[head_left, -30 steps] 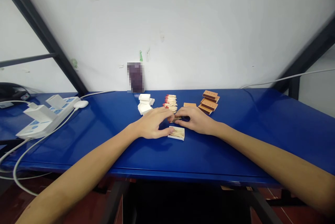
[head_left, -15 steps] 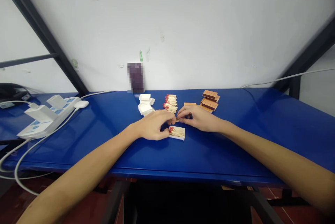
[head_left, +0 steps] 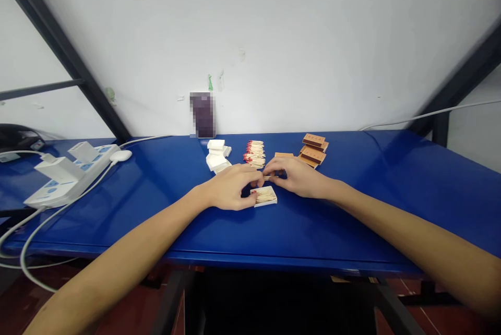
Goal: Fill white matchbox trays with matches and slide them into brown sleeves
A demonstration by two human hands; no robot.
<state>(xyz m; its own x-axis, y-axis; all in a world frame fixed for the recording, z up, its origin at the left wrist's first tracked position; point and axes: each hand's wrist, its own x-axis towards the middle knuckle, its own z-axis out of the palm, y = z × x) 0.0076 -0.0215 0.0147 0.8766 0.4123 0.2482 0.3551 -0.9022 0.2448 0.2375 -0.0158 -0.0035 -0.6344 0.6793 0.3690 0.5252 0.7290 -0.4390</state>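
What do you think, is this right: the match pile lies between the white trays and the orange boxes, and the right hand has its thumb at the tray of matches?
Not quite: in the head view, the left hand, not the right hand, has its thumb at the tray of matches. The match pile does lie between the white trays and orange boxes.

No writing can be read. The orange matchbox sleeves (head_left: 313, 155) on the right carry a row of small printed marks, too tiny to tell; the dark panel (head_left: 203, 116) at the far wall (head_left: 313, 53) is blurred.
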